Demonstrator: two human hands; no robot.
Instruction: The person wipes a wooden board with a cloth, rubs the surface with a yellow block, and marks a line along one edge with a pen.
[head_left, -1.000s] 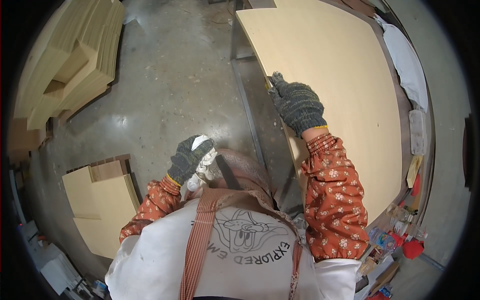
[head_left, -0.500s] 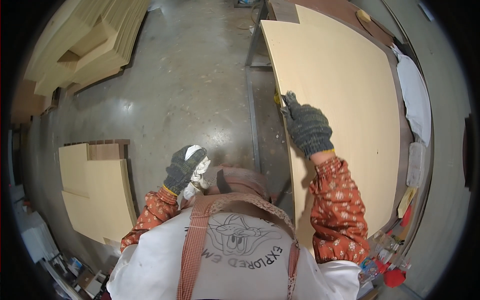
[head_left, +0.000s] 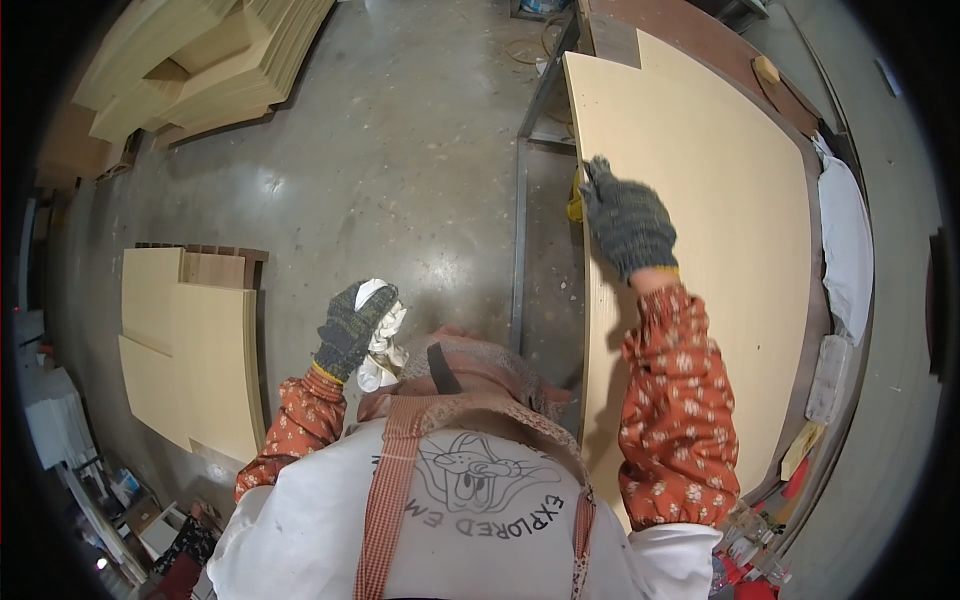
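Note:
A large pale wooden panel (head_left: 730, 260) lies on a workbench to my right. My right hand (head_left: 632, 222), in a dark grey knitted glove, is closed at the panel's left edge, with the fingertips curled over that edge. Something small and dark shows at those fingertips, too small to name. Over on the left, away from the bench, my left hand (head_left: 342, 335) wears a matching glove. It grips a crumpled white cloth (head_left: 386, 352), which hangs down beside my apron.
A low stack of pale boards (head_left: 190, 350) rests on a pallet to the left. Taller stacked boards (head_left: 230, 70) stand at the far left. The bench's metal frame (head_left: 521, 230) runs below the panel. White cloth (head_left: 845, 240) and a small wooden block (head_left: 767, 69) lie along the bench's far side.
My right hand has slid farther away along the panel's left edge. The left hand still grips the white cloth and has shifted slightly left. The whole view has shifted a little.

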